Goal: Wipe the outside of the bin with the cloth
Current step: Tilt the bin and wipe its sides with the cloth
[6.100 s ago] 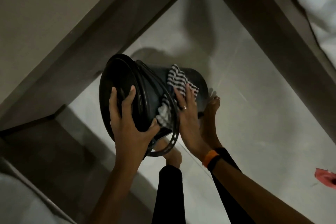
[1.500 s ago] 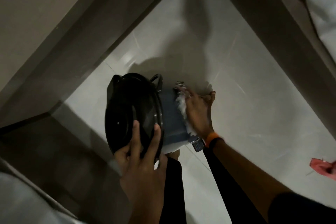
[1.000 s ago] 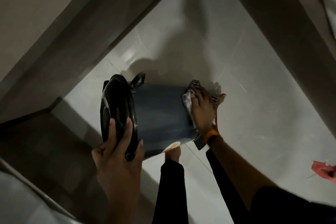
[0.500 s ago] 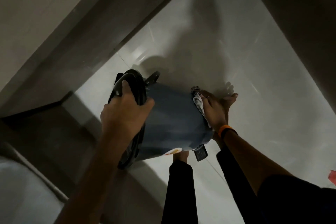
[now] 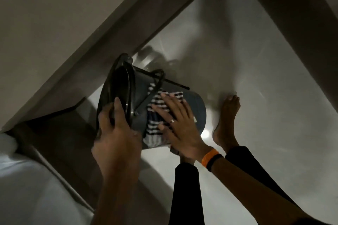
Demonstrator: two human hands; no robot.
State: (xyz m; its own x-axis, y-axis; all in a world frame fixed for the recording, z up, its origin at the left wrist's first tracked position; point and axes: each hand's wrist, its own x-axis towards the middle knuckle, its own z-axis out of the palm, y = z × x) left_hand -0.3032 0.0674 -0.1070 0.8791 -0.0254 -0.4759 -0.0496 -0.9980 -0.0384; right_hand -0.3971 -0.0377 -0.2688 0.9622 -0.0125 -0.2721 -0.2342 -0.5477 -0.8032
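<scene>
A dark grey-blue bin (image 5: 196, 107) with a black lid is held tipped on its side above the floor, lid end to the left. My left hand (image 5: 115, 133) grips the black lid and rim. My right hand (image 5: 178, 122) lies flat, fingers spread, pressing a black-and-white striped cloth (image 5: 155, 124) against the bin's side wall. A thin wire handle (image 5: 157, 78) loops over the top of the bin. The bin's base end points right, toward my foot.
My bare right foot (image 5: 227, 120) stands on the pale tiled floor (image 5: 256, 60) just right of the bin; my other leg is under it. A wall and dark skirting (image 5: 128, 29) run diagonally at the left. White bedding (image 5: 27, 188) fills the lower left corner.
My right hand moved with the cloth from the bin's base end onto its side wall, nearer the lid. My left hand shifted lower on the lid, and the bin turned a little.
</scene>
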